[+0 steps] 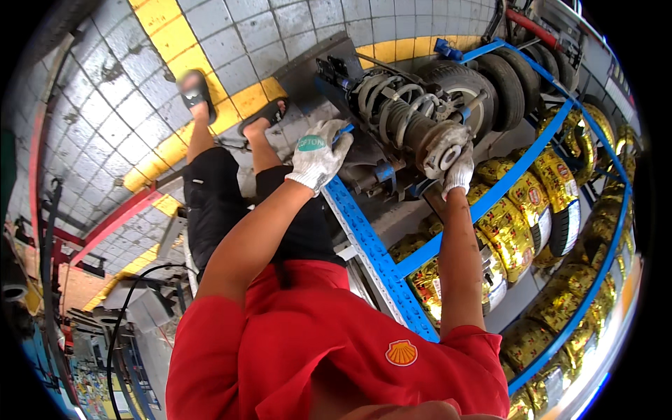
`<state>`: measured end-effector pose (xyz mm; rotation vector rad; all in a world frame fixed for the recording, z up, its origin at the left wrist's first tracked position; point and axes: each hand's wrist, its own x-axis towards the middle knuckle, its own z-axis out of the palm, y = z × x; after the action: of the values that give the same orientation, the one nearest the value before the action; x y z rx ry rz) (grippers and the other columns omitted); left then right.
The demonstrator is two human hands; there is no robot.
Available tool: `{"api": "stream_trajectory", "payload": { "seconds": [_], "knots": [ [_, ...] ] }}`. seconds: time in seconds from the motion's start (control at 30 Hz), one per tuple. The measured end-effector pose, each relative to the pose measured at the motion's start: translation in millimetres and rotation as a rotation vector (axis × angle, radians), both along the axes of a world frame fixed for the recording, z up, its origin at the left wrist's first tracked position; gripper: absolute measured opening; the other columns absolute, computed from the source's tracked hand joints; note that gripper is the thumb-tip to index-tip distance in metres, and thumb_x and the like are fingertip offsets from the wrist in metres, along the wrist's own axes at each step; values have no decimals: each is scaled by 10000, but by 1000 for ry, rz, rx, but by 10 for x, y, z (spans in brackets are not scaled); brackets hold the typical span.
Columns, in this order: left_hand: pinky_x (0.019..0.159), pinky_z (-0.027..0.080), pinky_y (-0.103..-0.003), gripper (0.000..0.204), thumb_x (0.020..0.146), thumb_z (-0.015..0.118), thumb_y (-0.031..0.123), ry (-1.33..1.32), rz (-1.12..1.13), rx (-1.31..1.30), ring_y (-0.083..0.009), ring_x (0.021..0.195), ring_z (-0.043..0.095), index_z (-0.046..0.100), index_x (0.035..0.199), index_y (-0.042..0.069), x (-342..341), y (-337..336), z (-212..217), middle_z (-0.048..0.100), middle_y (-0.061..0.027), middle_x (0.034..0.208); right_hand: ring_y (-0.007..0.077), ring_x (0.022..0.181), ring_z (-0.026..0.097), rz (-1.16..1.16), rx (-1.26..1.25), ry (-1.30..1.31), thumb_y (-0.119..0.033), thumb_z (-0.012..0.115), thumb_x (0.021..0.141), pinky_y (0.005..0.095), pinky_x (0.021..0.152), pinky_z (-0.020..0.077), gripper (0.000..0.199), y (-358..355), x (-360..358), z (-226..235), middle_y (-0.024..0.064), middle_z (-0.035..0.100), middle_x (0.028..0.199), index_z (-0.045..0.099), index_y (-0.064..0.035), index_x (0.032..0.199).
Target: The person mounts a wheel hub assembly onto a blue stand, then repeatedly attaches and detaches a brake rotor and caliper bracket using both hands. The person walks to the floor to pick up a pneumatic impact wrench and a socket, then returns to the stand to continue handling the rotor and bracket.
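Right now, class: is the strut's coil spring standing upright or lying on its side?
On its side. The coil spring runs level across the blue rack, its top mount facing the person's right hand.

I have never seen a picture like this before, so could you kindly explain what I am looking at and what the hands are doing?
This is one fisheye view from a camera on a person's head, looking down, so straight edges bend. The gloved left hand grips a blue handle. The gloved right hand rests on the round top mount of a strut, a coil spring on a shock absorber, clamped in a frame on a tiled floor. Beside it a blue rack holds gold-wrapped tyres; bare tyres stand behind.
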<state>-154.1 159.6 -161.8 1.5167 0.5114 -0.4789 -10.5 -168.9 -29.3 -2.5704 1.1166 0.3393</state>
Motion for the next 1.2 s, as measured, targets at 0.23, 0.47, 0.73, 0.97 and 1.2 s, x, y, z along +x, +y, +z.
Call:
{"api": "stream_trajectory", "payload": {
  "seconds": [0.23,0.47,0.73,0.97,1.2],
  "knots": [
    [866,552,-459,319,963,712,271,-155,-7,-136,-357,1002,682,688,1190,48,-252,-192,-373,690,-137,1041,206,1035,721,-271,82,-226,-510,504,1089,328,900,574,561,595,85,8,83,737,1230,676,-40,1345],
    [873,573,-453,320,954,711,269,-121,-99,-200,-357,1028,686,689,1198,63,-518,-415,-663,705,-135,1114,219,1010,731,12,189,-320,-407,496,1106,344,902,580,459,-87,-3,0,88,743,1204,694,-44,1304],
    [906,547,-472,325,980,657,293,-60,-247,-117,-371,1053,666,678,1218,73,-433,-335,-535,683,-136,1101,232,1094,708,349,-232,-106,-375,474,1108,368,937,564,494,-78,-39,34,137,720,1267,620,-3,1398],
    [890,548,-473,343,998,653,289,-152,-163,-74,-381,1044,671,667,1243,50,-229,-538,-292,694,-160,1096,245,1117,669,303,-154,-317,-343,528,1093,358,996,507,455,161,-112,1,168,706,1265,659,28,1322],
    [948,552,-432,386,1052,611,331,-28,-131,-220,-369,1140,680,664,1287,30,-141,-582,-206,695,-213,1216,216,1020,670,390,-59,-327,-257,570,1086,363,951,525,335,280,-103,72,150,733,1133,693,31,1207]
  ]
}}
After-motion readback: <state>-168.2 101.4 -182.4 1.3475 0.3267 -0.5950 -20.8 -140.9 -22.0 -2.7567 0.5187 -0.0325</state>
